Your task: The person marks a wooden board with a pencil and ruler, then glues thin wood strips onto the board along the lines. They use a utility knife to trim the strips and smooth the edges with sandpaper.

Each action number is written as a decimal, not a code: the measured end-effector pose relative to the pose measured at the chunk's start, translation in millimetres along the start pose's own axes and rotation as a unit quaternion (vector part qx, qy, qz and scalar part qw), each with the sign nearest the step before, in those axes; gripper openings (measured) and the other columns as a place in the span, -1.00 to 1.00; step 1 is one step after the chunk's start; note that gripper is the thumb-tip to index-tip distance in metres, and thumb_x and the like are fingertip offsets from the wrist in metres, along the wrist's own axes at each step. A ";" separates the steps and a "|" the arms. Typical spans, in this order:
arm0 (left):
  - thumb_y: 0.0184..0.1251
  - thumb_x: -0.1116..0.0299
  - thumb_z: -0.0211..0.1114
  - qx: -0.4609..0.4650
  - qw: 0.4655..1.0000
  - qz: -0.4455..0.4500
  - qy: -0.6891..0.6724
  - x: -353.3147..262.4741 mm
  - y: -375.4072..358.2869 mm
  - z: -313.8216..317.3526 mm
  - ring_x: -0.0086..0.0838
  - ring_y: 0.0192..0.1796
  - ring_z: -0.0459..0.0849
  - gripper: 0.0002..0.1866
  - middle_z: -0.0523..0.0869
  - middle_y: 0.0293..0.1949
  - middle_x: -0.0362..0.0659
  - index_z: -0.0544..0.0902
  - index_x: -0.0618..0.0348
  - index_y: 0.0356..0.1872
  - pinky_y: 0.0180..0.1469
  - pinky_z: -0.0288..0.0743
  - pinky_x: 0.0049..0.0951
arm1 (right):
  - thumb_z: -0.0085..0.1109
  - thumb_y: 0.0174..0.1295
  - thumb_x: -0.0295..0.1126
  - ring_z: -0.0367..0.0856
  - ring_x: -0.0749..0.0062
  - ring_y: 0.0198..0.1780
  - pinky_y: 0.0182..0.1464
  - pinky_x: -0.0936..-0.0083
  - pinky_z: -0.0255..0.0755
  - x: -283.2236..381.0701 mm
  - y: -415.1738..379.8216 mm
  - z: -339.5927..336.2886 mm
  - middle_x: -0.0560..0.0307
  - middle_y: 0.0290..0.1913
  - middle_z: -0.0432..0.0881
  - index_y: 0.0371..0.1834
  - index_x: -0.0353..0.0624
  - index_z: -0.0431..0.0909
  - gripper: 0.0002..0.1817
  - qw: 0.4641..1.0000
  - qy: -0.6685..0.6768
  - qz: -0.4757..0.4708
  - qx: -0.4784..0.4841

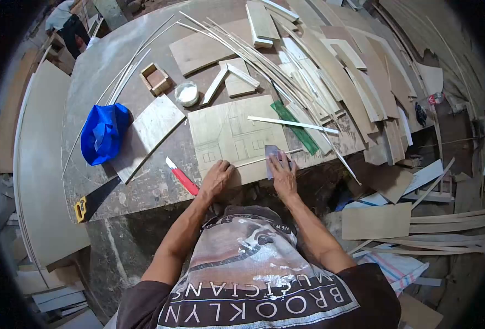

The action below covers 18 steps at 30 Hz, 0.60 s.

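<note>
A thin board with pencilled house-like lines lies at the table's front edge. My left hand rests on its lower left part, fingers curled together; what they hold, if anything, is hidden. Under my right hand, at the board's lower right, is a flat grey plate, pressed by the fingers. A thin wooden strip runs between both hands. Across the board's right side lies a white strip, partly over a green piece. A red-handled knife lies left of my left hand.
On the table are a blue cap, a saw, a tub of white paste, a small wooden box and piled wood strips. A person is at the far left.
</note>
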<state>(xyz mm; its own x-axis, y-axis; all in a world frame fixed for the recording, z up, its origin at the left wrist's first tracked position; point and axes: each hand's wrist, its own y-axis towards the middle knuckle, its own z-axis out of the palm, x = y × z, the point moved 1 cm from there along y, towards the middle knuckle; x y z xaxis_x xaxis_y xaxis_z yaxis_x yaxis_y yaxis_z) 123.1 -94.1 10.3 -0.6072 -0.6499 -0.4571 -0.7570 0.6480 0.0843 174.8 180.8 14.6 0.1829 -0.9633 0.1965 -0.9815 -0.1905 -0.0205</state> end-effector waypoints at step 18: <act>0.21 0.48 0.16 -0.029 0.999 -0.002 -0.041 7.1 -0.3 2.7 -0.13 0.03 0.59 -0.66 0.66 -0.06 -0.06 0.71 0.24 0.00 0.11 0.57 -0.25 | 0.09 0.30 -0.42 0.12 0.03 0.63 0.50 -0.24 0.08 -53.4 4.5 8.3 0.13 0.54 0.39 0.51 -0.06 0.39 -0.37 0.990 -0.118 0.030 -0.076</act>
<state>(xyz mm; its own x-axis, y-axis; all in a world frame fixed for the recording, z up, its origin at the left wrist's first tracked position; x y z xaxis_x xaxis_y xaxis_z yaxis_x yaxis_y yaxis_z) 119.6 -97.8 4.6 -0.5841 -0.6164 -0.5281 -0.7734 0.6201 0.1317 161.0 229.8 -4.2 0.1155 -0.9927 -0.0352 -0.9848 -0.1191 0.1267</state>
